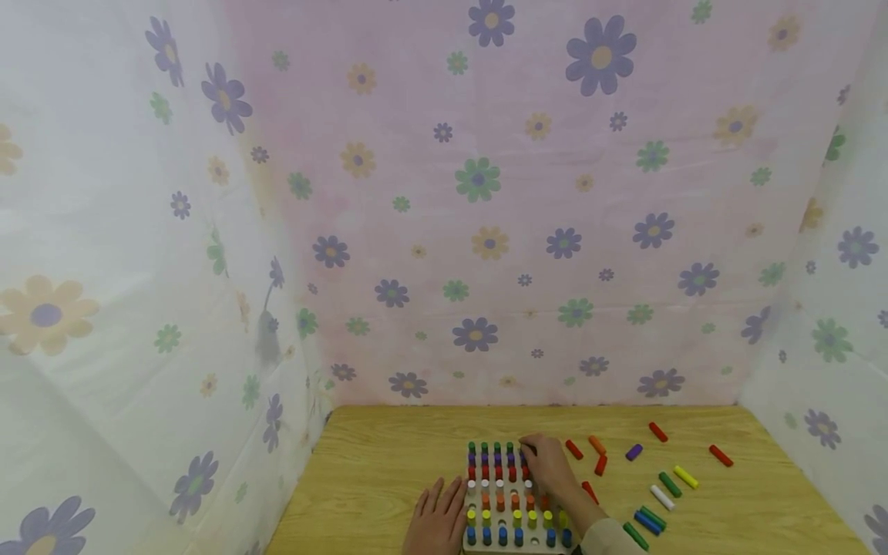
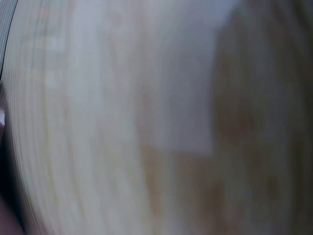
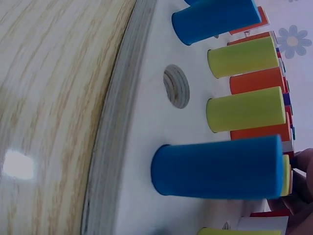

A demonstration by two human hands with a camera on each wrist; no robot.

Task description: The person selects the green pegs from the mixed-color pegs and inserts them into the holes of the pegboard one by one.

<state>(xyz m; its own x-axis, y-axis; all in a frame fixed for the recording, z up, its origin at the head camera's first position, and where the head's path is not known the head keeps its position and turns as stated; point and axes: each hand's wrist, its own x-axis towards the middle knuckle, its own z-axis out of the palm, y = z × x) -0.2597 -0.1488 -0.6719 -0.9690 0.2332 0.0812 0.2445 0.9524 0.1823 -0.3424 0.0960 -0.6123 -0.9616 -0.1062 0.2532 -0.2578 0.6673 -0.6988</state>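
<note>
A pale pegboard [image 1: 486, 510] with rows of upright coloured pegs lies at the table's near edge. My left hand [image 1: 438, 518] rests flat beside its left edge, fingers straight and slightly spread. My right hand [image 1: 550, 465] reaches over the right side, fingers bent down on a peg at the end of the far green and purple rows; the fingers mostly hide that peg, and I cannot tell its colour. In the right wrist view a blue peg [image 3: 217, 169] stands large in front, yellow pegs [image 3: 244, 108] and a bare hole [image 3: 176, 86] beyond, the right hand's fingers [image 3: 302, 181] at the edge.
Loose pegs lie on the table to the right: a purple peg [image 1: 634, 452], a white peg [image 1: 662, 497], a yellow peg [image 1: 686, 477], and several red, green, blue and orange ones. A flowered curtain surrounds the wooden table [image 1: 388, 439]. The left wrist view is blurred.
</note>
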